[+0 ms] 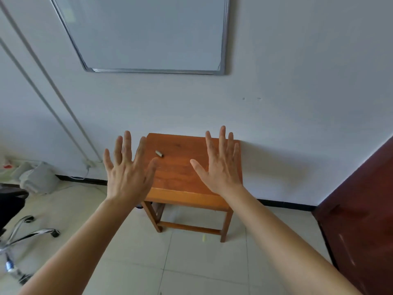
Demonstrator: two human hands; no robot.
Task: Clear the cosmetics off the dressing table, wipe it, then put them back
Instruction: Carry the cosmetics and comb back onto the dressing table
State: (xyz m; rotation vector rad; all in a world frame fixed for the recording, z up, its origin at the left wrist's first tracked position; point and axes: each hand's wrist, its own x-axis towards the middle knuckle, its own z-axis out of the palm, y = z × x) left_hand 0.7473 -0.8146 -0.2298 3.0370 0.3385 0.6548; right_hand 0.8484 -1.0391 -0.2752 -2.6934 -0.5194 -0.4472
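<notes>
tube (159,153) on table (180,179), rear-left | table against wall (276,116) | whiteboard (148,33) above

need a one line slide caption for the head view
Both hands, left and right, spread open and empty above a small wooden table bearing one small cylindrical item.

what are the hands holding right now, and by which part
Nothing. The left hand and right hand are both open and empty, fingers spread above the wooden table; the small tube lies untouched on it.

Soft, even daylight; wide-angle bending at edges; faint shadow right of the table (182,167).
</notes>
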